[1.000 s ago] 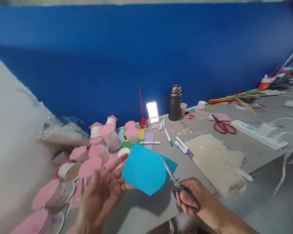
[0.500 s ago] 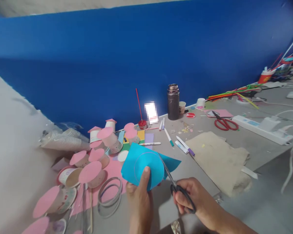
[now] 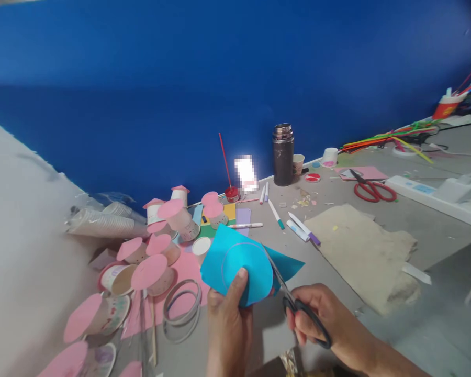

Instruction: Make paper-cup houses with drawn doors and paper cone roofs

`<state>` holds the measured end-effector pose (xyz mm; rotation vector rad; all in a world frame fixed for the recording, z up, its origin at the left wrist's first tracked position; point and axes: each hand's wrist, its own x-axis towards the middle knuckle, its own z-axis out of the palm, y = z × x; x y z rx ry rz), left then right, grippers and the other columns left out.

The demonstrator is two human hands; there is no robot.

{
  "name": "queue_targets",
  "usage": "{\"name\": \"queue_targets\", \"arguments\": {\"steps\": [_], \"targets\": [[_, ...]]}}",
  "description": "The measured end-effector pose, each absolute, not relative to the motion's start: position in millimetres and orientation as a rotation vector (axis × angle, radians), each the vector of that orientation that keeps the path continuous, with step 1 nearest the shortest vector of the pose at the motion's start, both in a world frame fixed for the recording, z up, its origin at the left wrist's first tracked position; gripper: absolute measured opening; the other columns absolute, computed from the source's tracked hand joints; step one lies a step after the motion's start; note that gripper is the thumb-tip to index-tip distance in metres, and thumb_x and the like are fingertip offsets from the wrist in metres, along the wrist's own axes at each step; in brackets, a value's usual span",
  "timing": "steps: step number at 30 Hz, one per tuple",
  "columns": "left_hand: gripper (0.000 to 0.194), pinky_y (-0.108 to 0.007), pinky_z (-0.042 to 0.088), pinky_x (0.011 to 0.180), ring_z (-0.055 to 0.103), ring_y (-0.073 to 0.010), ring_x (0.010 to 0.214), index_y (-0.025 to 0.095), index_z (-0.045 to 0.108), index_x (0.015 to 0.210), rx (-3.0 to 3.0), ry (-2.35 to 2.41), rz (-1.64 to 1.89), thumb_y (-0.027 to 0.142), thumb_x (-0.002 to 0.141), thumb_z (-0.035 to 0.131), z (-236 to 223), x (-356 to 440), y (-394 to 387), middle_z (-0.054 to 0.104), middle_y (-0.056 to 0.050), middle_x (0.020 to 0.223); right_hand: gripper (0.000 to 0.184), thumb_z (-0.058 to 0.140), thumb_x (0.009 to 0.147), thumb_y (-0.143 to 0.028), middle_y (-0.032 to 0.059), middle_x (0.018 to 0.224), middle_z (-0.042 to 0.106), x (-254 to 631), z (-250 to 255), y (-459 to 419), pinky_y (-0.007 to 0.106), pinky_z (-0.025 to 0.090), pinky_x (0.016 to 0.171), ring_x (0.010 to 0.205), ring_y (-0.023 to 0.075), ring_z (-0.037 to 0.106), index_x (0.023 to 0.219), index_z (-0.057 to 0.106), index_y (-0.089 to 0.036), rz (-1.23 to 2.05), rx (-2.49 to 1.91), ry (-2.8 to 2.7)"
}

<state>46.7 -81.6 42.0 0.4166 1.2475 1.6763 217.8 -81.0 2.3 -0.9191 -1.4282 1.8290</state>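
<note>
A sheet of bright blue paper (image 3: 227, 246) with a round outline drawn on it is pinched in my left hand (image 3: 231, 309), thumb on top and the other fingers mostly hidden underneath. My right hand (image 3: 322, 319) grips black-handled scissors (image 3: 288, 293). Their blades lie along the right side of the drawn circle, with the paper between them. Part of that curve is cut, and a pointed flap of blue paper sticks out to the right of the blades.
Paper cups with pink paper discs (image 3: 149, 272) crowd the left, near tape rings (image 3: 182, 309). Behind are markers (image 3: 275, 214) and a dark thermos (image 3: 283, 157). A beige cloth (image 3: 361, 251), red-handled scissors (image 3: 374, 192) and a power strip (image 3: 432, 199) lie right.
The camera view has shifted slightly, so the table things sit further right. Both hands keep their hold, and the scissors remain at the right side of the circle.
</note>
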Motion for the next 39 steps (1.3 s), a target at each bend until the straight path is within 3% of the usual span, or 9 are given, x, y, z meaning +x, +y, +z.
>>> {"name": "queue_targets", "arguments": {"steps": [8, 15, 20, 26, 32, 39], "targets": [[0.040, -0.032, 0.060, 0.060, 0.065, -0.0160, 0.058, 0.014, 0.067, 0.084, 0.455, 1.246, 1.591, 0.038, 0.062, 0.091, 40.3, 43.7, -80.8, 0.071, -0.002, 0.070, 0.075, 0.065, 0.069, -0.089, 0.0024, 0.058, 0.059, 216.8, -0.1, -78.2, 0.026, 0.032, 0.055, 0.055, 0.0119, 0.048, 0.070, 0.063, -0.014, 1.788, -0.909, -1.439], [0.050, -0.031, 0.060, 0.060, 0.066, -0.0164, 0.059, 0.015, 0.067, 0.091, 0.424, 1.198, 1.587, 0.038, 0.056, 0.094, 48.6, 42.6, -78.1, 0.073, -0.003, 0.075, 0.076, 0.065, 0.068, -0.090, 0.0014, 0.056, 0.057, 213.8, 0.7, -74.8, 0.025, 0.030, 0.053, 0.054, 0.0113, 0.047, 0.069, 0.063, -0.014, 1.784, -0.915, -1.454], [0.042, -0.028, 0.058, 0.057, 0.063, -0.0141, 0.057, 0.014, 0.064, 0.080, 0.459, 1.209, 1.557, 0.040, 0.062, 0.092, 43.6, 38.5, -77.9, 0.071, -0.003, 0.072, 0.075, 0.065, 0.069, -0.089, 0.0012, 0.056, 0.055, 214.8, 1.5, -76.3, 0.025, 0.030, 0.053, 0.053, 0.0113, 0.046, 0.069, 0.062, -0.014, 1.790, -0.921, -1.453], [0.043, -0.031, 0.060, 0.062, 0.069, -0.0182, 0.066, 0.013, 0.066, 0.088, 0.439, 1.215, 1.568, 0.038, 0.063, 0.091, 42.1, 37.0, -81.7, 0.074, -0.005, 0.078, 0.074, 0.067, 0.069, -0.088, 0.0010, 0.056, 0.055, 216.7, -1.8, -81.9, 0.027, 0.033, 0.055, 0.054, 0.0118, 0.046, 0.070, 0.064, -0.014, 1.807, -0.924, -1.443], [0.046, -0.033, 0.062, 0.064, 0.070, -0.0189, 0.063, 0.013, 0.068, 0.092, 0.444, 1.214, 1.546, 0.038, 0.061, 0.092, 46.5, 36.3, -82.9, 0.075, -0.005, 0.078, 0.075, 0.068, 0.066, -0.089, 0.0004, 0.054, 0.054, 215.0, -6.1, -82.0, 0.025, 0.029, 0.051, 0.051, 0.0103, 0.043, 0.068, 0.063, -0.014, 1.839, -0.932, -1.402], [0.055, -0.039, 0.063, 0.064, 0.076, -0.0301, 0.074, 0.013, 0.067, 0.095, 0.431, 1.232, 1.491, 0.037, 0.054, 0.093, 55.0, 32.6, -80.1, 0.075, -0.007, 0.075, 0.077, 0.068, 0.063, -0.091, -0.0003, 0.052, 0.052, 215.7, -3.9, -82.3, 0.025, 0.029, 0.050, 0.050, 0.0095, 0.043, 0.066, 0.061, -0.015, 1.827, -0.947, -1.422]]}}
